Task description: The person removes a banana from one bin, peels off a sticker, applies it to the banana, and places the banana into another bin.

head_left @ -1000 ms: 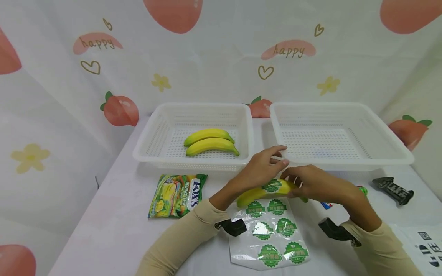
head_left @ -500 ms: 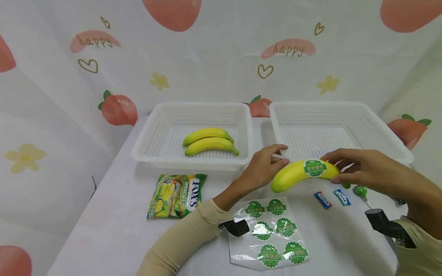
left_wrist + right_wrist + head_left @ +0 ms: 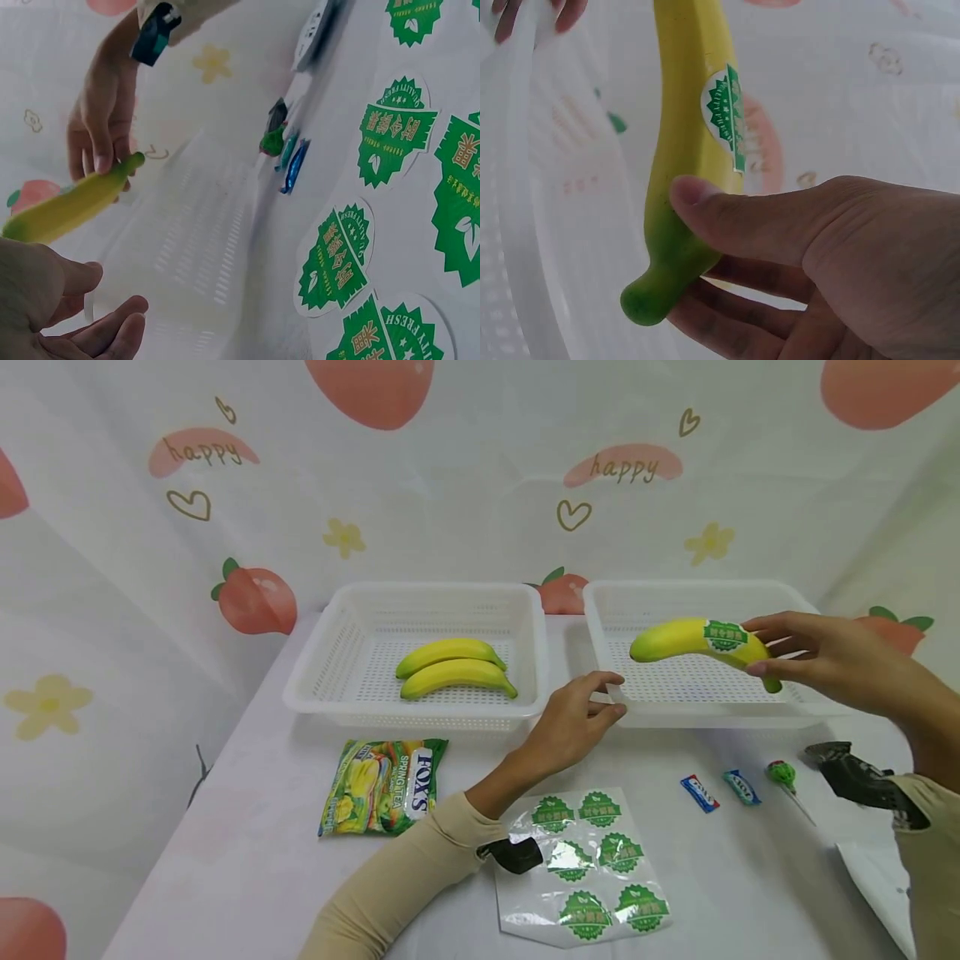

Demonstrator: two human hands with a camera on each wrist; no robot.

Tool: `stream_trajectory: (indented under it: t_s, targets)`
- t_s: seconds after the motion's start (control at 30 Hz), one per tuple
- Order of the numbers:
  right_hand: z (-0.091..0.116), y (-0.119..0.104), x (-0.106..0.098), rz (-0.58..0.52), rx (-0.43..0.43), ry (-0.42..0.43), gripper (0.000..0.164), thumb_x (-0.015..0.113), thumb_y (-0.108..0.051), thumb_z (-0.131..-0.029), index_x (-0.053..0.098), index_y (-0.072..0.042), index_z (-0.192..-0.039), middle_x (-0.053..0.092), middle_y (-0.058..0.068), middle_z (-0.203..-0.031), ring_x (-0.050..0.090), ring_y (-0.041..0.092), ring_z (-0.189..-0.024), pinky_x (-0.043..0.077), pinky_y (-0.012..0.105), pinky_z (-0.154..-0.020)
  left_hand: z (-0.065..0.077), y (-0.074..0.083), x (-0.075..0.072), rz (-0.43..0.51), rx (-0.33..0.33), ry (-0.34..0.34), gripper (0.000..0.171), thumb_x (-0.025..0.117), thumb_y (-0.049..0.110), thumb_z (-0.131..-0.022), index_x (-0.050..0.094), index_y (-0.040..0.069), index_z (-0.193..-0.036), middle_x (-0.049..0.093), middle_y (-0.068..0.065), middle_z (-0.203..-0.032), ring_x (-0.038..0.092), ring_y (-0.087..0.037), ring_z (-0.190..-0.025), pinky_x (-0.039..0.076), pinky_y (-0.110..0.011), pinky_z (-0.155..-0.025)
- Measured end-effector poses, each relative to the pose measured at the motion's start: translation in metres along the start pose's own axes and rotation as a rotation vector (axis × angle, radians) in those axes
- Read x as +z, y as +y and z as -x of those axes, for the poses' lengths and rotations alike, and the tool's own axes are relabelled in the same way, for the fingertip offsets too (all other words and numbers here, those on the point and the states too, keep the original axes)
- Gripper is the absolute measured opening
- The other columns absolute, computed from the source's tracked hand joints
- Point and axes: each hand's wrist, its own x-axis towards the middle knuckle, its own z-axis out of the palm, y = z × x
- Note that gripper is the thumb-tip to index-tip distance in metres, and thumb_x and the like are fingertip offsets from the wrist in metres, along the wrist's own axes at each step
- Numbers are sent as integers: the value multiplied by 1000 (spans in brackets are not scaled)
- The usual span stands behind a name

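My right hand (image 3: 832, 656) pinches a yellow banana (image 3: 675, 639) near its stem end, thumb on one side and fingers on the other. The banana is held over the right white basket (image 3: 735, 714) and bears a green and white sticker (image 3: 725, 636). In the right wrist view the thumb (image 3: 697, 195) presses just above the green stem. My left hand (image 3: 566, 727) is by the near left corner of that basket. Its fingers are loosely bent with nothing between them in the left wrist view. Below it lies a sheet of round green stickers (image 3: 585, 868).
Two bananas (image 3: 457, 677) lie in the left white basket (image 3: 420, 714). A FOX'S candy bag (image 3: 382, 787) is in front of it. Two small wrapped candies (image 3: 700, 793), a green lollipop (image 3: 782, 772) and a white printed sheet (image 3: 877, 885) lie on the right side of the table.
My right hand has lifted the banana from above the sticker sheet, moving right and away to over the right basket. My left hand came off the banana and stayed in place.
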Motion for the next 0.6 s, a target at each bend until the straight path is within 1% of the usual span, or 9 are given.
stream_trajectory:
  t_s: [0.07, 0.1, 0.2, 0.3, 0.37, 0.43, 0.57, 0.6]
  targets:
    - [-9, 4, -3, 8, 13, -37, 59, 76, -22, -100, 54, 5, -147, 60, 37, -135, 60, 61, -120, 59, 63, -86, 0, 0, 0, 1, -2, 1, 44, 66, 18, -107, 57, 9, -148, 62, -8, -136, 74, -15, -114, 56, -19, -88]
    - [-13, 6, -4, 5, 19, -60, 60, 76, -22, -101, 52, 6, -148, 60, 38, -136, 60, 60, -120, 56, 68, -89, 1, 0, 0, 1, -2, 3, 43, 66, 19, -107, 57, 10, -148, 63, -8, -135, 74, -14, -114, 56, -19, -88]
    - [-25, 15, -5, -21, 19, -120, 60, 76, -20, -100, 51, 8, -148, 61, 38, -135, 64, 56, -115, 53, 71, -92, 1, 0, 0, 9, 0, 5, 43, 67, 19, -106, 58, 10, -148, 63, -8, -135, 74, -14, -114, 56, -19, -88]
    - [-35, 23, -4, -45, 14, -187, 61, 76, -19, -100, 51, 9, -147, 62, 37, -132, 70, 46, -106, 53, 72, -91, 1, -1, 0, 8, 4, 5, 43, 67, 18, -106, 58, 10, -147, 63, -8, -135, 74, -15, -114, 56, -19, -88]
    - [-41, 28, -3, -55, 22, -242, 61, 75, -19, -100, 50, 10, -148, 62, 37, -133, 73, 40, -102, 54, 70, -92, 0, -2, 1, 11, 5, 3, 43, 67, 19, -106, 57, 10, -148, 63, -8, -135, 74, -15, -114, 55, -20, -88]
    - [-47, 31, 0, -69, 38, -309, 63, 75, -21, -100, 49, 10, -148, 60, 38, -135, 74, 35, -98, 56, 65, -92, 0, -2, 1, 12, 0, 3, 44, 67, 19, -107, 57, 9, -148, 63, -8, -134, 75, -15, -114, 55, -20, -88]
    - [-59, 37, 6, -112, 96, -428, 68, 78, -23, -98, 48, 11, -148, 56, 41, -138, 71, 31, -99, 62, 52, -89, 0, -2, 1, 12, -15, 4, 44, 66, 20, -107, 56, 11, -149, 63, -6, -135, 74, -15, -115, 55, -20, -89]
    - [-62, 38, 8, -122, 113, -453, 69, 80, -22, -96, 48, 12, -148, 56, 41, -138, 71, 32, -99, 63, 51, -88, 0, -2, 1, 10, -17, 5, 44, 66, 20, -107, 56, 11, -149, 62, -6, -135, 74, -16, -115, 55, -20, -89]
